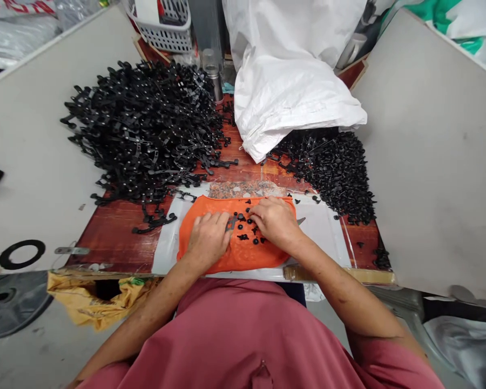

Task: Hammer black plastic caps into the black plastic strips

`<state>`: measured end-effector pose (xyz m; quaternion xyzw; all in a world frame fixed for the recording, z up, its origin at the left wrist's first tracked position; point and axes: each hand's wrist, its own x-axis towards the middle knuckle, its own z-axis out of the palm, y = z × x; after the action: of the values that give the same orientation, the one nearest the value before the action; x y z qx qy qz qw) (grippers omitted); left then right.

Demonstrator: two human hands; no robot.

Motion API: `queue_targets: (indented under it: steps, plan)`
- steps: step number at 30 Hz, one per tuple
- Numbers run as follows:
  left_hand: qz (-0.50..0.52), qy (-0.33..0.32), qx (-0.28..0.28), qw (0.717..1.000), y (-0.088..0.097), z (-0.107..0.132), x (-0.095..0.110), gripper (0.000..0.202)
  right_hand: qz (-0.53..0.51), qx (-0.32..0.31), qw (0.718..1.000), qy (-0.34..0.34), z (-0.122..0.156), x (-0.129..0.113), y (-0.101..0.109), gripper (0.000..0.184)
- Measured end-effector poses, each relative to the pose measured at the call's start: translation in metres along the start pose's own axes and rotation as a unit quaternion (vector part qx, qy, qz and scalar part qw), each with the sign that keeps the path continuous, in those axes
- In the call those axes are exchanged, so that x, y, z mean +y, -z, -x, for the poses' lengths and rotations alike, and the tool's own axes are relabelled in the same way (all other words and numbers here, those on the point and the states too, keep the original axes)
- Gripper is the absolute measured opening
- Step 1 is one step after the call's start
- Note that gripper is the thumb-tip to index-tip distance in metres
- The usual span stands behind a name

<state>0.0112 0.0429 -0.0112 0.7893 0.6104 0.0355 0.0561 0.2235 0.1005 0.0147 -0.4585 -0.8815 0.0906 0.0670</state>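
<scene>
An orange cloth (235, 256) lies on a white sheet (324, 227) at the table's near edge. Several small black plastic pieces (247, 227) are scattered on the cloth. My left hand (208, 237) rests on the cloth with its fingers curled over a small grey-black piece (231, 222). My right hand (273, 220) lies beside it, fingers bent down onto the black pieces. What its fingertips pinch is hidden.
A large heap of black plastic sprues (146, 127) fills the table's left half. A smaller heap of black parts (332, 165) lies right, under a white sack (291, 92). A white basket (162, 24) stands behind. Grey boards flank the red-brown table (113, 237). A yellow bag (93, 300) hangs below.
</scene>
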Motion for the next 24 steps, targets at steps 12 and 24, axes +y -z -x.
queue_targets:
  steps: [12,24]
  plan:
    - [0.100,0.058,-0.059,0.992,0.005,-0.003,-0.019,0.015,0.064,-0.012,0.998,0.009,-0.027,-0.022,-0.017,0.028]
    - [0.056,0.136,0.014,0.989,0.021,0.014,-0.039,0.025,-0.007,-0.008,0.995,0.096,0.025,-0.024,-0.008,0.019]
